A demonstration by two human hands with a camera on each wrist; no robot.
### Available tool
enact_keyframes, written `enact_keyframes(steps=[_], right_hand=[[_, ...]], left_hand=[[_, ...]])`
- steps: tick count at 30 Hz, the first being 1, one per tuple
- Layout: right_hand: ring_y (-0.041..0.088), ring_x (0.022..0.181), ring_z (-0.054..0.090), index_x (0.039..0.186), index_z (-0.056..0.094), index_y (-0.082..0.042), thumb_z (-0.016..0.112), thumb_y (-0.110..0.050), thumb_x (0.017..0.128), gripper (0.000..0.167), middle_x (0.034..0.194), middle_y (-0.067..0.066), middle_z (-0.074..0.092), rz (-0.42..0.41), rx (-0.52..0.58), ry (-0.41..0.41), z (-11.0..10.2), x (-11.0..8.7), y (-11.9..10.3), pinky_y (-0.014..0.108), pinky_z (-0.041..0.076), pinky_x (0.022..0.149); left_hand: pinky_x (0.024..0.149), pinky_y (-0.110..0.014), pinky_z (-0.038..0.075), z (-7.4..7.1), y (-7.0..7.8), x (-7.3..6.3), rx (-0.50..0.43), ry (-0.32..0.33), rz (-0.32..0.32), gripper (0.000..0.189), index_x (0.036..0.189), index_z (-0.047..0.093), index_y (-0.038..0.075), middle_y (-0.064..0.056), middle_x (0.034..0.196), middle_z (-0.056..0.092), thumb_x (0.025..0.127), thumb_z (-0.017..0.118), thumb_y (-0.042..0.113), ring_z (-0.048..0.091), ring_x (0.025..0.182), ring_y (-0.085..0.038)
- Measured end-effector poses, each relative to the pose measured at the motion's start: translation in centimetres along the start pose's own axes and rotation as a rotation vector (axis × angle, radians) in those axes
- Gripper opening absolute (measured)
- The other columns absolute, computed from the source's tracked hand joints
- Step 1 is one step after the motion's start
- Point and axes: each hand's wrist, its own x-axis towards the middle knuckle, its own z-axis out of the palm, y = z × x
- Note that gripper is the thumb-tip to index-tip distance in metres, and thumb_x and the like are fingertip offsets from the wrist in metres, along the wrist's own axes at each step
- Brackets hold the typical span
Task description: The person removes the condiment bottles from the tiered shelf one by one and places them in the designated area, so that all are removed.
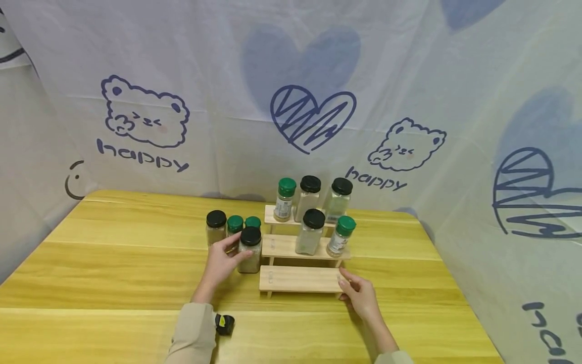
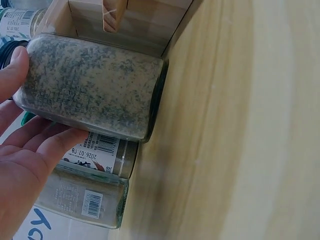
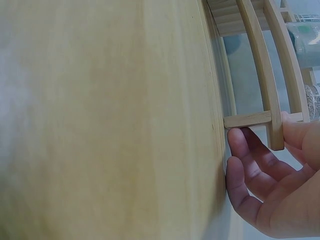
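Left hand [image 1: 221, 263] angled toward 1 o'clock, gripping black-capped spice jar [image 1: 250, 264]; right hand [image 1: 362, 297] angled toward 11 o'clock, pinching lowest wooden shelf [image 1: 297, 279] at 3 o'clock.

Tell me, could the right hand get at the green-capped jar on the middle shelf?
Probably yes: nothing appears to stand between the right hand and that green-capped jar, though the fingers would first need to release the front shelf.

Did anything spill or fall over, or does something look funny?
Nope, nothing stands out. The jars on the wooden stand are upright with their lids on, and no spill shows on the table.
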Motion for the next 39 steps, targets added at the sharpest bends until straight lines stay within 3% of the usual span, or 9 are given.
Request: enact_keyframes(steps=[15,23,30,36,39], right_hand=[[0.021,0.053,0.057,0.119,0.053,0.005,0.056,-0.001,0.087,0.033,0.082,0.018,0.065,0.001,0.005,0.001,0.1,0.0,0.0,0.019,0.038,0.039],[0.017,0.052,0.056,0.120,0.053,0.003,0.057,-0.006,0.087,0.034,0.077,0.012,0.064,0.018,-0.005,0.000,0.0,-0.1,0.0,0.019,0.039,0.039],[0.018,0.053,0.057,0.120,0.054,0.002,0.057,-0.006,0.087,0.034,0.087,0.014,0.065,0.026,-0.007,0.003,0.0,0.0,0.1,0.020,0.040,0.039],[0.018,0.053,0.056,0.121,0.054,0.000,0.057,-0.007,0.087,0.034,0.073,0.011,0.063,0.047,-0.008,0.003,0.0,0.0,0.0,0.019,0.039,0.039],[0.018,0.052,0.055,0.121,0.053,0.002,0.057,-0.006,0.087,0.035,0.071,0.011,0.062,0.033,-0.002,0.001,0.0,0.0,-0.1,0.019,0.038,0.038]], left_hand=[[0.084,-0.034,0.046,-0.3,-0.7,0.1,-0.085,0.032,-0.027,0.050,0.114,0.054,-0.010,-0.026,0.114,0.054,0.068,0.074,-0.004,0.053,0.104,-0.034],[0.083,-0.032,0.047,-0.3,-0.7,0.0,-0.100,0.052,-0.017,0.050,0.112,0.056,-0.008,-0.023,0.111,0.055,0.066,0.076,-0.001,0.053,0.102,-0.031],[0.081,-0.031,0.048,-0.3,-0.6,-0.3,-0.107,0.076,-0.012,0.049,0.109,0.057,-0.008,-0.023,0.109,0.056,0.065,0.077,-0.002,0.054,0.100,-0.032],[0.082,-0.032,0.048,-0.8,0.2,-1.0,-0.106,0.085,-0.044,0.047,0.109,0.056,-0.010,-0.025,0.110,0.056,0.067,0.075,-0.003,0.054,0.101,-0.033],[0.083,-0.037,0.047,-1.0,1.7,-1.6,-0.095,0.109,-0.043,0.041,0.107,0.057,-0.012,-0.027,0.106,0.057,0.070,0.073,-0.005,0.055,0.099,-0.036]])
